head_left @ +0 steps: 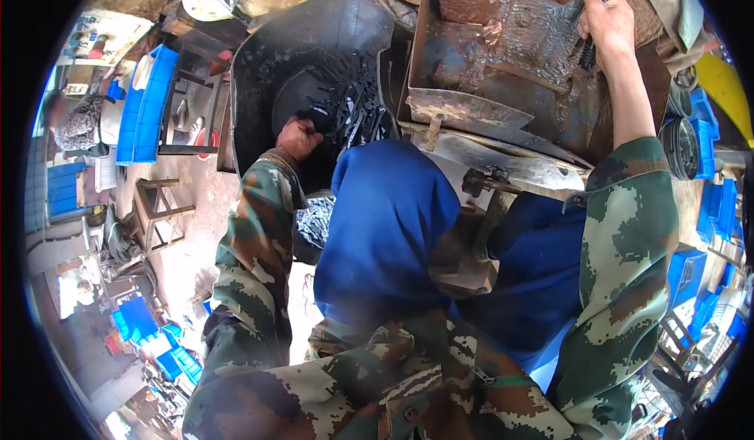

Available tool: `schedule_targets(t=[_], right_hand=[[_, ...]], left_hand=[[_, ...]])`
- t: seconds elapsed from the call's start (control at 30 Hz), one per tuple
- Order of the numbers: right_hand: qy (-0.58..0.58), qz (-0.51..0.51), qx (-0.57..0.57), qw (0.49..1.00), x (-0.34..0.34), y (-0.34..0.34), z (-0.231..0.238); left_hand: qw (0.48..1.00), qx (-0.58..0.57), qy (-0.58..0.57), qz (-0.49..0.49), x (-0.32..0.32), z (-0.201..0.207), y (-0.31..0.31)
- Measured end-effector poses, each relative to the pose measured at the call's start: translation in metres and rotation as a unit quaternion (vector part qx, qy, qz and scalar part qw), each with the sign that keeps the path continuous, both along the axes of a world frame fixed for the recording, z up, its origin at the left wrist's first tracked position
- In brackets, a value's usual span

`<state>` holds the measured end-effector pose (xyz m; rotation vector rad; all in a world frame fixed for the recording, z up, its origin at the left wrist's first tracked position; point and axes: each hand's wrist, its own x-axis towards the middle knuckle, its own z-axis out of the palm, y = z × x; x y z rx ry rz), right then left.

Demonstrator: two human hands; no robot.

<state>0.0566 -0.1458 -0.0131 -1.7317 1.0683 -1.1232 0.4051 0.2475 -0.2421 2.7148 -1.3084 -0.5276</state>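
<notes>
My left hand (298, 138) reaches into a large dark metal bin (314, 27), its fingers curled at a black object (320, 116) whose kind I cannot make out. Right beside it lies a heap of thin dark metal strips (363, 98). Over the far right of a wet, brown-stained metal tray (510, 43), my right hand (609, 23) is closed around a dark, brush-like tool (587, 53). Black, bristle-like parts show above and below the fingers. The palm side of this hand is hidden.
Bright metal pieces (316, 218) fill a container by my left knee. Beyond it are a wooden stool (163, 212) and a blue crate (148, 106). A seated person (78, 122) is at the far left. Blue bins (703, 133) stand at the right.
</notes>
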Motion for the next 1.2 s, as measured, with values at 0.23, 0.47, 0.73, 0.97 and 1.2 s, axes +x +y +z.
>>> schedule_targets(t=[0.23,0.47,0.73,0.97,1.2], right_hand=[[-0.014,0.006,0.012,1.0,-0.002,0.0,-0.002],[-0.017,0.006,0.013,1.0,-0.003,0.004,0.001],[-0.017,0.001,0.017,1.0,-0.002,0.001,-0.001],[-0.025,0.002,0.024,0.999,0.0,0.001,-0.003],[-0.02,0.008,0.002,1.0,-0.002,-0.003,-0.006]], left_hand=[[0.993,-0.007,0.082,0.08,0.0,0.004,-0.005],[0.962,-0.074,0.209,0.162,-0.002,0.006,-0.008],[0.959,-0.121,0.218,0.136,0.001,-0.001,-0.009],[0.919,-0.176,0.319,0.147,0.012,-0.015,0.0],[0.905,-0.167,0.358,0.158,0.02,-0.021,0.0]])
